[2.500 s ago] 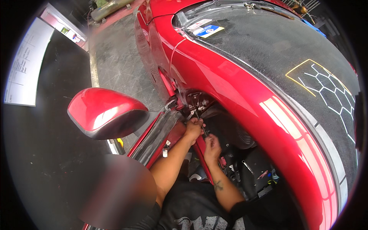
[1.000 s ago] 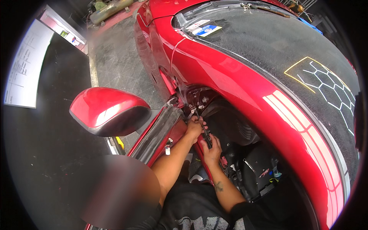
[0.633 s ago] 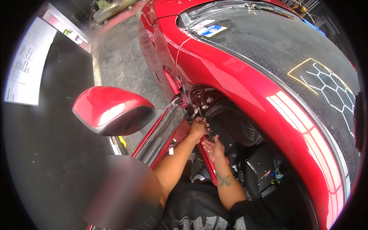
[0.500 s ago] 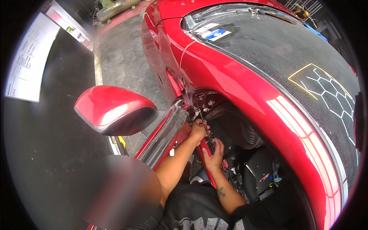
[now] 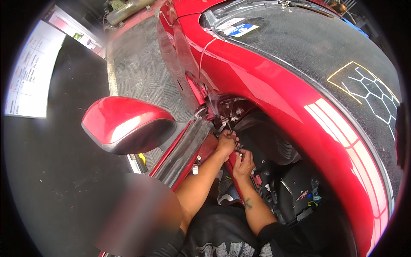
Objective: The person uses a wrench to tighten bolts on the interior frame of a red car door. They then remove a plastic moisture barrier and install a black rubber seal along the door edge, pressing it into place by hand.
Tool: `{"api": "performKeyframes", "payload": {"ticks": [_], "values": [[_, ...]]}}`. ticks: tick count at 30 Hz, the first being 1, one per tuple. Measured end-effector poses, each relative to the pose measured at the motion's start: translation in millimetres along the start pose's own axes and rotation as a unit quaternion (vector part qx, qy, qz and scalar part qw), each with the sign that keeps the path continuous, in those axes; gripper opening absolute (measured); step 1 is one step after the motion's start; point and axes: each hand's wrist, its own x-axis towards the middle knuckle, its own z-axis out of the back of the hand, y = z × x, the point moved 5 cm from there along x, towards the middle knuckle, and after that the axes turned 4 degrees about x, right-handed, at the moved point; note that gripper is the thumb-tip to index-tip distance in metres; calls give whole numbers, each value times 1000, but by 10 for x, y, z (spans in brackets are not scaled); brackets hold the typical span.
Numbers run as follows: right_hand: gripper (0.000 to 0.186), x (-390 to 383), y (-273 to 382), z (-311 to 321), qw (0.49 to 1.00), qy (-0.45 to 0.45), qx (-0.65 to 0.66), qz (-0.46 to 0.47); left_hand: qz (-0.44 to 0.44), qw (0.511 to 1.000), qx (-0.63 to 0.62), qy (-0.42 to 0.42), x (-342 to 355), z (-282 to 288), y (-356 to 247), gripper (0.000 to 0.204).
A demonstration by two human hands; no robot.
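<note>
Red car (image 5: 274, 90), door (image 5: 182, 152) open: my left hand (image 5: 227, 143) curls around a dark rod-like tool (image 5: 237, 146) just below a metal bracket (image 5: 224, 123); my right hand (image 5: 243, 164) seems to pinch its lower end. Probable step: turning the tool; the next move calls for steady alignment.

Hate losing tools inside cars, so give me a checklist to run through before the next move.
1. Left hand on the slim dark tool: ok, fingers around it.
2. Right hand at its lower end: ok, though exact grip is unclear.
3. Tool's upper tip seated: cannot tell, too small.
4. Car door open: ok.
5. Loose items stowed: not ok, a silver wrench-like tool and a clear bottle show right of the hands.
</note>
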Motion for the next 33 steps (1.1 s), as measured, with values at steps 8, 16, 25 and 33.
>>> {"api": "performKeyframes", "payload": {"ticks": [8,16,25,33], "values": [[34,0,6,50,998,-58,-13,-33,-48,999,18,-1,-56,-29,11,27],[31,285,343,396,989,100,-58,88,-104,988,-25,109,-217,-180,592,74],[38,533,318,489,978,190,79,-39,-266,922,241,143,-158,-22,570,63],[25,354,156,576,985,129,115,6,-289,913,262,118,-122,-60,552,55]]}}
